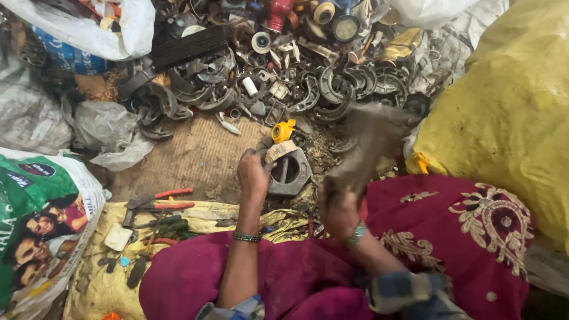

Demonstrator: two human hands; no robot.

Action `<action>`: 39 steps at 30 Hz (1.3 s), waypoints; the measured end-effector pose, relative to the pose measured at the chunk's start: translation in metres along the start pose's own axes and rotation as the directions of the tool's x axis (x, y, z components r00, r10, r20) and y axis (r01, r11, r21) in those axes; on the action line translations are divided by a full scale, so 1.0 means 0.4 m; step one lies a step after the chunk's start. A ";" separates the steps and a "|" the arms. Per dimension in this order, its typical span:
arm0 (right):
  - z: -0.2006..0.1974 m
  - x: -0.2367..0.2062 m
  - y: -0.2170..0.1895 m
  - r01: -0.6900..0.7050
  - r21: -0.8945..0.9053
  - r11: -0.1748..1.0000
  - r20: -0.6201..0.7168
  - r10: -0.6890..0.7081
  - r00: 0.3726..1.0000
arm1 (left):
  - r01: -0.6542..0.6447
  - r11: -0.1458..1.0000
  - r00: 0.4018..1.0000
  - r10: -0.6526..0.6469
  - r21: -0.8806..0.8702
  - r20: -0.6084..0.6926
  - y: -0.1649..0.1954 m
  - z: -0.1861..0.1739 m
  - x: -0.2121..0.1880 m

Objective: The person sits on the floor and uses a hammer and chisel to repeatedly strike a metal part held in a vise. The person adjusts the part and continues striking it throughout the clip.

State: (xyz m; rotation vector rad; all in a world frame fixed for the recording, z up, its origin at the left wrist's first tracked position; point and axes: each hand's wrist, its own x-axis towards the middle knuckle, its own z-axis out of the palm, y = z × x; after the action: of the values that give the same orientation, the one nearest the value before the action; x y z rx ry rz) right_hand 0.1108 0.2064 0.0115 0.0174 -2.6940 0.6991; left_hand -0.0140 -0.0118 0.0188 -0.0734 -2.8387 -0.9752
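Nearest the camera, the right hand [341, 210] is wrapped tight around the handle of a hammer [364, 145], fingers pressed together in a fist; the hammer head is a raised, motion-blurred smear, so its exact position is hard to read. Just beside it, the left hand [253, 175] steadies a grey metal part [287, 172] on the ground, fingers curled against its left edge with a thumb near the top; I cannot tell precisely how each finger lies.

The main risk, as I judge it, is the blow landing on the left fingers, since they touch the very piece under the hammer. A glancing hit could also kick the part sideways or throw chips toward the face. A yellow plastic piece [283, 130] sits touching the part's far edge and could shatter or fly.

Room is tight. The red cloth [450, 237] over the knees crowds the right elbow, and the yellow sack [510, 112] walls off the right side near the hammer's swing. To the left, pliers with red handles [160, 201] lie on a yellow cloth, well apart. The bare mat [195, 157] beyond the left hand is the only open patch. Farther off, the scrap pile [296, 71] of curved metal pieces closes the far edge.
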 end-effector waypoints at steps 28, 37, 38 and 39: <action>-0.143 0.026 -0.087 -0.025 0.278 0.960 -0.117 0.060 0.991 | -0.007 0.998 0.999 0.005 0.057 0.037 0.013 -0.014 -0.010; 0.038 0.036 0.019 -0.204 -0.067 0.977 0.383 0.214 0.899 | -0.052 0.992 0.998 0.056 0.118 -0.030 -0.029 0.010 -0.001; 0.003 0.053 0.033 -0.142 -0.058 0.988 0.315 0.153 0.937 | -0.047 0.986 0.996 0.057 0.159 -0.062 -0.030 0.020 -0.001; -0.044 0.055 0.038 -0.081 -0.054 0.995 0.265 0.093 0.960 | -0.024 0.980 0.996 0.041 0.199 -0.081 -0.033 0.029 -0.004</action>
State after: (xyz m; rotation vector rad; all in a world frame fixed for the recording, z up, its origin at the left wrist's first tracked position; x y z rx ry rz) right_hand 0.0946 0.2298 0.0260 -0.0191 -2.9842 0.7094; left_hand -0.0149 -0.0150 0.0018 -0.0555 -2.8286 -0.6688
